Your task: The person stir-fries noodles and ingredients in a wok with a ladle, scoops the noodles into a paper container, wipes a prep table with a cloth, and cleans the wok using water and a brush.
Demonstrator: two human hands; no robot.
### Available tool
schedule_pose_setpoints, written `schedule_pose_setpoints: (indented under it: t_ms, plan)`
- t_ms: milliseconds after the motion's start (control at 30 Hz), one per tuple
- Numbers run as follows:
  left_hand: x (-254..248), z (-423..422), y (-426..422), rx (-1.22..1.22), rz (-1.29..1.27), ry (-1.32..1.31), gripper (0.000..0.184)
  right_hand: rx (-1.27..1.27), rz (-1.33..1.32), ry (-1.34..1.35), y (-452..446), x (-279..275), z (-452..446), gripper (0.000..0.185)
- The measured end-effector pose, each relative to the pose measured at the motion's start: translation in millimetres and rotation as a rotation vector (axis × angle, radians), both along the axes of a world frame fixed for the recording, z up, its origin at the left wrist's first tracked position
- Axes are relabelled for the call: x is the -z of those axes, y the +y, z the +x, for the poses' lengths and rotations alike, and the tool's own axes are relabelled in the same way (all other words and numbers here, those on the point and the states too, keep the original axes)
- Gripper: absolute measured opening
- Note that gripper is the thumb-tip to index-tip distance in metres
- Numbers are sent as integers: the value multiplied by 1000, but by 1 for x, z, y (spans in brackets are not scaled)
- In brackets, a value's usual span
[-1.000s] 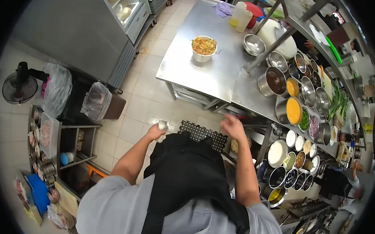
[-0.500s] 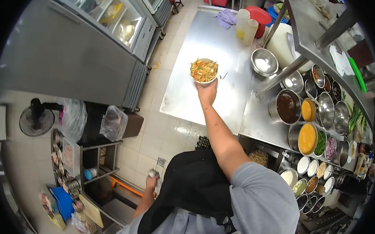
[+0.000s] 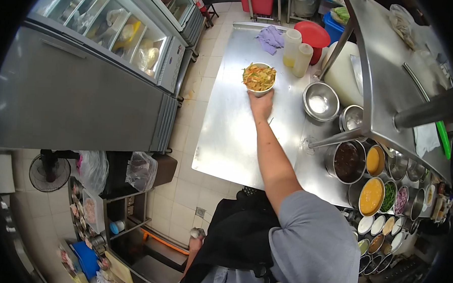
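Over the steel table (image 3: 227,131), my right hand (image 3: 261,105) is closed round the near side of a white bowl (image 3: 259,93). Heaped in the bowl is cooked food (image 3: 258,78) with orange, yellow and green strips, perhaps noodles. My right arm stretches forward. Whether the bowl rests on the tabletop or hangs just above it, I cannot tell. Low beside my black apron, my left hand (image 3: 195,244) is closed on a crumpled greyish-white thing (image 3: 197,233), which may be a cloth; its details are too small to make out.
Two squeeze bottles (image 3: 297,53), a purple cloth (image 3: 270,39) and a red stool-like object (image 3: 314,36) are at the table's far end. Metal bowls (image 3: 321,101) and pots of sauce (image 3: 371,197) line the right, below a steel shelf (image 3: 375,92). Fridges (image 3: 82,94) stand left.
The bowl in my right hand has moved farther along the table, nearer the bottles. My left hand has come closer to my apron. The camera view has shifted.
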State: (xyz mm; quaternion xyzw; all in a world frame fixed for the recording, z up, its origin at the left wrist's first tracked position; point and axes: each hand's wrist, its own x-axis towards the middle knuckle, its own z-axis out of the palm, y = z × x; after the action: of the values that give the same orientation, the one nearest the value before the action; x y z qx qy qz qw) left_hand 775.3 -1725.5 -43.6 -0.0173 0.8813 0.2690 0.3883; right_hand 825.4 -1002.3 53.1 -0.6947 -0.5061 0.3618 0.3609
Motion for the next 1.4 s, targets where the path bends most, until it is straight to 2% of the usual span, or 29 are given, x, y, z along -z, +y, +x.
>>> schedule_pose_setpoints:
  t_ms: [33, 67, 167, 200, 267, 300, 333, 367, 400, 433, 467, 500, 533, 600, 700, 733, 767, 933, 1033, 1133, 1200, 1233, 1300, 1367, 1400]
  plan:
    - [-33, 3, 31, -155, 134, -35, 39, -8, 1, 37, 10, 3, 5, 89]
    - [-91, 10, 86, -305, 263, -65, 39, -5, -1, 32, 20, 6, 12, 89]
    - [-92, -37, 125, -451, 596, -193, 42, -159, 77, -84, 53, 24, 35, 77]
    - [-120, -49, 171, -410, 618, -249, 47, -158, 80, -94, 62, 29, 44, 77]
    - [-129, -88, 244, -175, 781, -367, 54, -249, 116, -118, 78, 40, 61, 78]
    - [-138, -102, 293, -114, 840, -453, 51, -338, 51, -17, 93, 58, 70, 67]
    - [-118, -121, 332, -101, 883, -422, 49, -329, 52, -30, 98, 55, 77, 67]
    - [-119, -136, 384, 6, 907, -484, 55, -348, -84, 259, 101, 49, 82, 56]
    - [-90, -157, 434, 114, 970, -555, 61, -358, -218, 552, 102, 43, 86, 45]
    - [-120, -156, 497, 228, 1014, -728, 62, -347, -215, 547, 103, 39, 88, 45]
    - [-125, -153, 551, 193, 1087, -703, 56, -265, -279, 697, 106, 35, 88, 38]
    - [-111, -160, 598, 210, 1090, -750, 59, -178, -340, 850, 108, 29, 86, 31]
    - [-106, -160, 640, 163, 1096, -847, 59, -156, -325, 852, 106, 16, 83, 31]
    - [-93, -153, 713, 43, 1029, -1039, 56, -64, -504, 1029, 101, -13, 79, 32]
    - [-63, -142, 777, 36, 960, -1053, 50, -10, -534, 1121, 115, -11, 70, 35]
    - [-54, -142, 792, 74, 948, -1117, 50, 23, -541, 1170, 117, -9, 64, 34]
    - [-53, -142, 805, 114, 931, -1180, 51, 47, -488, 1087, 120, -12, 56, 32]
    - [-40, -155, 849, 76, 907, -1164, 43, 18, -362, 1026, 148, -2, 33, 32]
    - [-56, -154, 853, 107, 925, -1159, 47, 8, -338, 1061, 152, 4, 34, 35]
    - [-63, -159, 846, 129, 1022, -1158, 52, -68, -383, 983, 153, 11, 34, 36]
    - [-75, -162, 826, 93, 1011, -1011, 55, -92, -267, 633, 163, 29, 26, 35]
    - [-82, -168, 810, 90, 1041, -1040, 57, -106, -265, 630, 165, 27, 22, 35]
    - [-99, -178, 765, 63, 1061, -1035, 58, -286, 150, -180, 171, 19, 14, 32]
    - [-96, -194, 712, -23, 973, -1025, 56, -270, 215, -224, 194, 14, -1, 35]
    - [-79, -209, 682, -55, 946, -1088, 53, -246, 271, -267, 207, 14, -10, 39]
